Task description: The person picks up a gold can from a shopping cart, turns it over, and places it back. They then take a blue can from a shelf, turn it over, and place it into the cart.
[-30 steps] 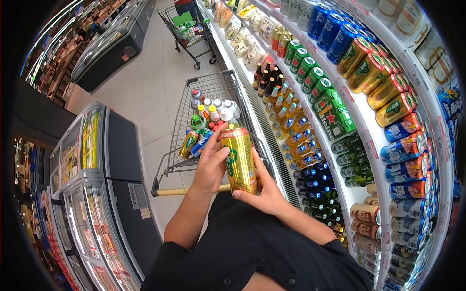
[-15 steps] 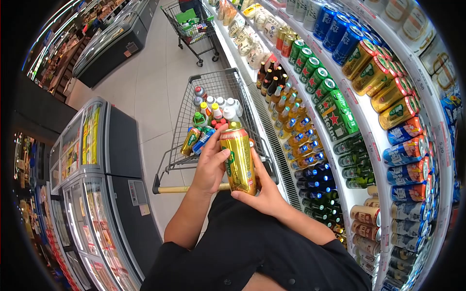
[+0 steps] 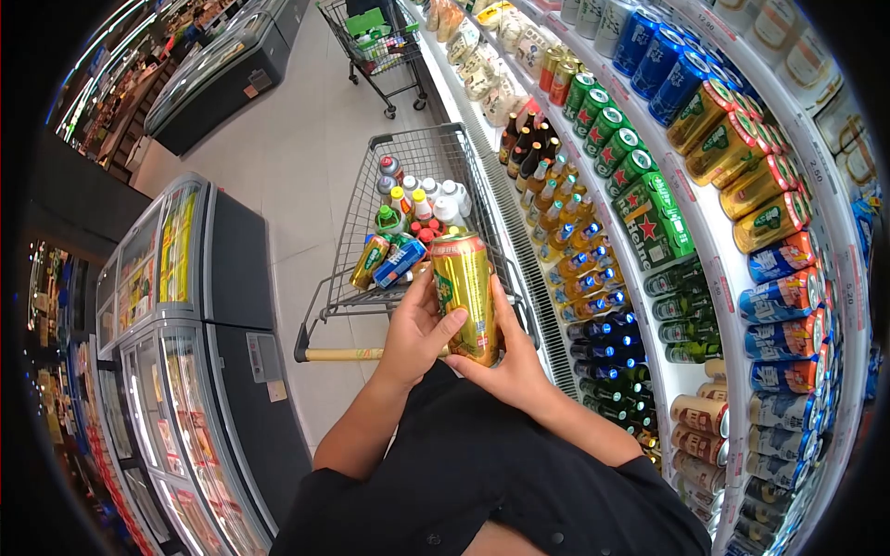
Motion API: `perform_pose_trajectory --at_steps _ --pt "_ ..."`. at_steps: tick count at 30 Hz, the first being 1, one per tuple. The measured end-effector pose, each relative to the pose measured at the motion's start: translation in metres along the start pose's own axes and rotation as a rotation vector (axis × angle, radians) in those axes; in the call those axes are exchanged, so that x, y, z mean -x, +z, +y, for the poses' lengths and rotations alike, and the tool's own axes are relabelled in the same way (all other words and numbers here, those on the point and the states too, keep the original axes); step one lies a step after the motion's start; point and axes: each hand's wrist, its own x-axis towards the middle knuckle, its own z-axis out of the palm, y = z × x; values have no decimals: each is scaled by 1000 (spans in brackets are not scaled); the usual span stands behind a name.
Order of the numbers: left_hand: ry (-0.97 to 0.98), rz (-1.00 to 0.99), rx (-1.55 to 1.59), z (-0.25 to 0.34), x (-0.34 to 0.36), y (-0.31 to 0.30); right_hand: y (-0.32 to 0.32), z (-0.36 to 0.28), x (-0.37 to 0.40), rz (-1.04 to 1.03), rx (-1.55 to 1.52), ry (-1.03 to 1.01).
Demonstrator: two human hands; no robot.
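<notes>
A tall gold can (image 3: 471, 292) with a red top rim and a green label stands nearly upright between my hands, in front of my chest. My left hand (image 3: 414, 335) grips its left side, thumb across the lower front. On the other side, my right hand (image 3: 513, 360) holds the can low, with fingers along its right edge and the thumb near its base. Just beyond is a wire shopping cart (image 3: 352, 222). Inside it lie a smaller gold can (image 3: 370, 263) and a blue can (image 3: 400, 261), beside several white-capped bottles (image 3: 449, 211) and a green-capped bottle (image 3: 389, 221).
To my right runs a drinks shelf (image 3: 681, 380) with gold cans (image 3: 728, 153), green cans (image 3: 607, 130) and glass bottles (image 3: 579, 236). Glass-topped freezers (image 3: 236, 250) line the left. Another cart (image 3: 385, 69) with a person behind it stands farther up the tiled aisle (image 3: 311, 157).
The gold can and both hands have shifted slightly right in view. My left hand sits lower on the can, with its thumb moved down and across the front. The farther cart appears slightly right.
</notes>
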Motion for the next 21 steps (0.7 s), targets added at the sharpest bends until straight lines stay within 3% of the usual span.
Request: perform_pose_trajectory --at_steps 6,15,21 --pt "-33 5 0 2 -1 -8 3 4 -3 -11 55 -38" --pt "-102 -62 35 -17 -14 -24 -3 1 1 -13 59 107" --pt "-179 -171 61 -23 -34 -43 -10 3 0 10 384 73"
